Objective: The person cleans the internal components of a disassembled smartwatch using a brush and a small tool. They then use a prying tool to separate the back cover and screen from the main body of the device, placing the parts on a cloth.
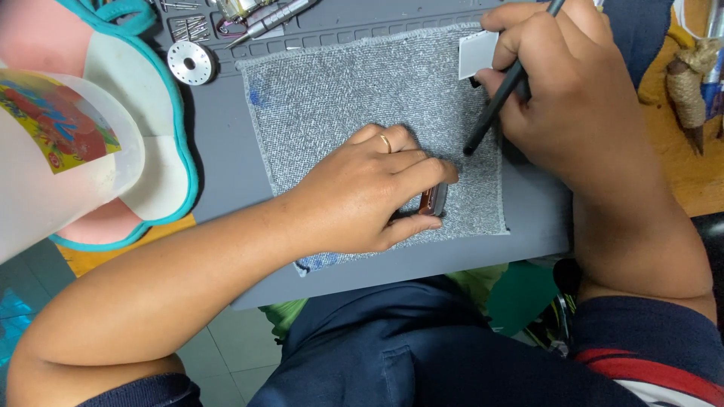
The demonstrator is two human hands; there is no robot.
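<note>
A small brown and silver device (433, 200) lies on a grey cloth (339, 98), near the cloth's front right corner; the left hand (369, 192) covers most of it, its grip closed on the device with thumb and fingers pinning it down; a ring sits on one finger. The right hand (562, 90) is just beyond, its grip closed around a thin black tool (498, 102) whose tip touches the cloth just above the device; the same fingers hold a small white square piece (477, 54). The cloth rests on a grey mat (226, 158) on the table; a round metal disc (191, 62) lies near the mat's far left; a white plastic container (53, 158) stands at the left.
</note>
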